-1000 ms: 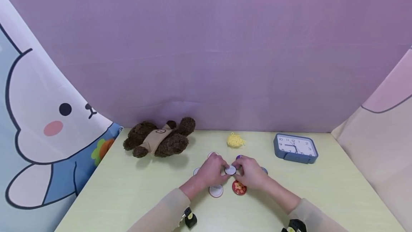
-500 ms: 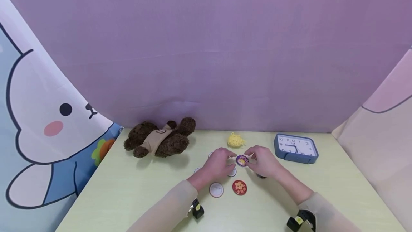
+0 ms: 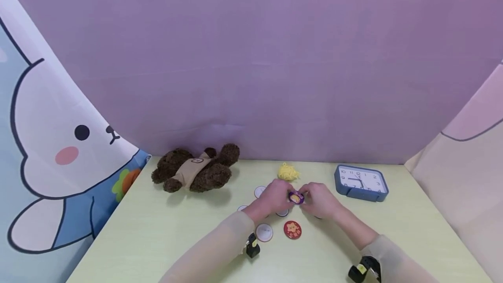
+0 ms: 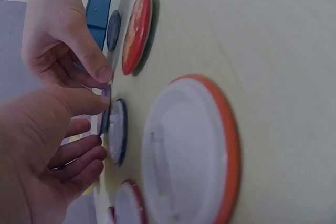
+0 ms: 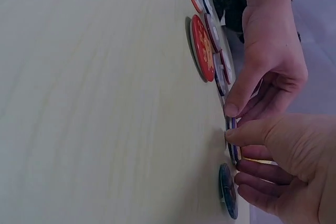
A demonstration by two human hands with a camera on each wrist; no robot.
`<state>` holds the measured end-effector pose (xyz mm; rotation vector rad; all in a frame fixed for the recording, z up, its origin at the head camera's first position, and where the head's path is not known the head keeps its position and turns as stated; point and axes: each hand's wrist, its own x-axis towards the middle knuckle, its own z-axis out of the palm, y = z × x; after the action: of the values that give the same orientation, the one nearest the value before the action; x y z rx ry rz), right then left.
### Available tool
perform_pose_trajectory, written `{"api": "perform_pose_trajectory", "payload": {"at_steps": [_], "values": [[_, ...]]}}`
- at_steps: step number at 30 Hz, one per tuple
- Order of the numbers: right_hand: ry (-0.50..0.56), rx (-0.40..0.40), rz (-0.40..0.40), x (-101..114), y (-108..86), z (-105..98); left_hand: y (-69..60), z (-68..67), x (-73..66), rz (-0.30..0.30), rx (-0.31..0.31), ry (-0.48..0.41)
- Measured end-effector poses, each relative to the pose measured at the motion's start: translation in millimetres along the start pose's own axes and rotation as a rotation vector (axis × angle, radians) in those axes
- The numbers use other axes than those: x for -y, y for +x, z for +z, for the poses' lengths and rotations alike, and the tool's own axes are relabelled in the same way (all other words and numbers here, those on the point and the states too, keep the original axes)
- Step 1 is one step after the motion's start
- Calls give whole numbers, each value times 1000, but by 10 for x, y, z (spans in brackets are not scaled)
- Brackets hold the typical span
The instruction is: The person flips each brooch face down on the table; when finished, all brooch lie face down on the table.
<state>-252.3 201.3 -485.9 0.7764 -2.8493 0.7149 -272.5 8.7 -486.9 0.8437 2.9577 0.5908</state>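
Note:
A round purple pin badge [image 3: 296, 197] with a yellow picture is tilted up between both hands in the head view. My left hand [image 3: 277, 196] pinches its left edge, and my right hand [image 3: 320, 201] pinches the right edge. Thumbs and fingertips of the two hands nearly meet around it in the left wrist view. Just below lies a badge showing its white back [image 3: 282, 212], partly covered by the left hand. A red badge [image 3: 292, 229] with a star picture lies face up nearer the front. Under the right hand, a dark badge [image 5: 228, 190] shows in the right wrist view.
Several more badges lie white back up, among them an orange-rimmed one [image 4: 189, 150]. A brown teddy bear [image 3: 196, 169] lies at the back left. Yellow yarn [image 3: 288, 172] sits at the back middle, and a blue clock [image 3: 361, 182] stands back right.
Both hands first held a white-backed badge, then let it go and moved to the purple badge behind it. Now they grip the purple badge, and it has tilted up.

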Motion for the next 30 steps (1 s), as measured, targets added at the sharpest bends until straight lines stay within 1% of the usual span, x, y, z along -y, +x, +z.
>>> {"api": "perform_pose_trajectory", "payload": {"at_steps": [4, 7, 9, 13, 15, 19, 21, 25, 28, 30], "values": [[17, 1, -12, 0, 18, 26, -17, 12, 24, 15, -17, -9], [49, 1, 14, -16, 21, 40, -33, 22, 58, 15, -33, -42], [89, -3, 41, -31, 14, 39, -51, 15, 77, 20, -49, -78], [187, -38, 73, -46, -7, -14, -104, -21, 116, 50, -124, -154], [221, -58, 70, -40, -14, -58, -130, -47, 129, 57, -160, -193], [232, -94, 50, -9, -26, -147, -181, -119, 129, 63, -205, -244], [226, -120, 39, 14, -31, -187, -201, -159, 120, 80, -233, -261], [214, -167, 23, 56, -45, -252, -224, -233, 102, 122, -295, -260], [225, -180, 13, 81, -57, -287, -242, -276, 96, 135, -339, -260], [240, -182, 2, 90, -65, -302, -261, -295, 95, 133, -368, -276]]}}
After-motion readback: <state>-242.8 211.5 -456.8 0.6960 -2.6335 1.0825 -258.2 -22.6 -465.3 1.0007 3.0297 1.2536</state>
